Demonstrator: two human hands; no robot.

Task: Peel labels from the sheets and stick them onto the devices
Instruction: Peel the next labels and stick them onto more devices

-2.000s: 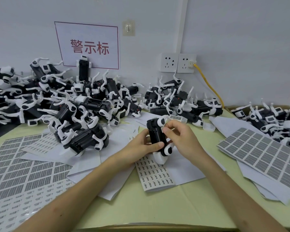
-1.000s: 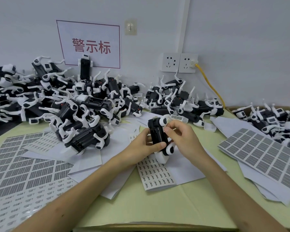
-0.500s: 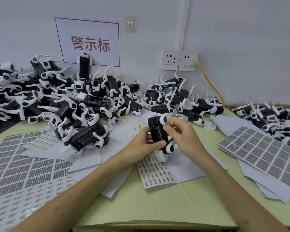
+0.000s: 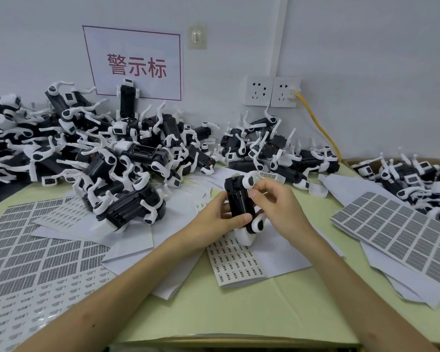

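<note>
A black and white device (image 4: 240, 201) stands upright at the table's middle, its white foot resting on a sheet of small labels (image 4: 235, 260). My left hand (image 4: 215, 219) grips the device's lower body from the left, thumb across the front. My right hand (image 4: 277, 207) holds its right side, with the fingertips pinched against the upper front edge. Any label under those fingertips is too small to make out.
Heaps of the same devices fill the back left (image 4: 92, 151), back middle (image 4: 272, 148) and right edge (image 4: 417, 179). Large label sheets lie at left (image 4: 28, 252) and right (image 4: 401, 232). A yellow cable (image 4: 320, 128) hangs from the wall socket. The table's front edge (image 4: 214, 337) is close.
Both hands stay on the device with only slight shifts. The right fingertips have stayed pressed at its upper front edge.
</note>
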